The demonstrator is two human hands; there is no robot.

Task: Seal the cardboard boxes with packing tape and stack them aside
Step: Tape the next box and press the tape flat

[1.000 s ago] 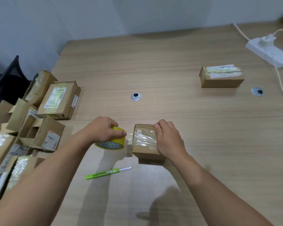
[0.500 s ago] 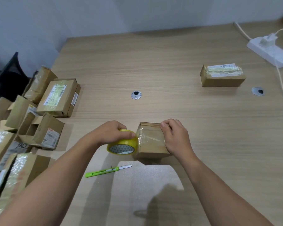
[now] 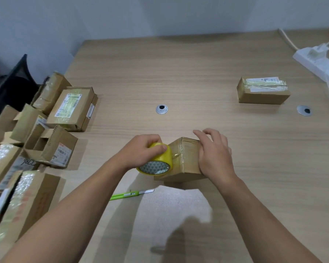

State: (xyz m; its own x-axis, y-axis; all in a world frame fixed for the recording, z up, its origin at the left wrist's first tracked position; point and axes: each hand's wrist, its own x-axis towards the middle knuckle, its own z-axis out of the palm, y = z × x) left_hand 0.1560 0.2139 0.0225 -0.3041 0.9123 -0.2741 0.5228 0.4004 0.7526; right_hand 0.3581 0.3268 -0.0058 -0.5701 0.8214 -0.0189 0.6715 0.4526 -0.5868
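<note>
A small cardboard box (image 3: 184, 160) sits tilted on the table in front of me, clear tape running over its left edge. My left hand (image 3: 142, 151) grips a yellow roll of packing tape (image 3: 157, 162) pressed against the box's left side. On the box's right side lies my right hand (image 3: 214, 154), its fingers spread over the top. A taped box (image 3: 263, 91) with a white label lies at the far right.
A heap of cardboard boxes (image 3: 70, 109) fills the table's left edge. A green utility knife (image 3: 131, 194) lies below the tape roll, beside a white foam sheet (image 3: 175, 205). A power strip (image 3: 317, 63) with cables sits at the far right corner. Two cable grommets (image 3: 161, 109) dot the table.
The box has been turned and tipped so a side now faces up. My left hand moved the roll down along its left side. My right hand shifted from pinching the top to lying spread over it.
</note>
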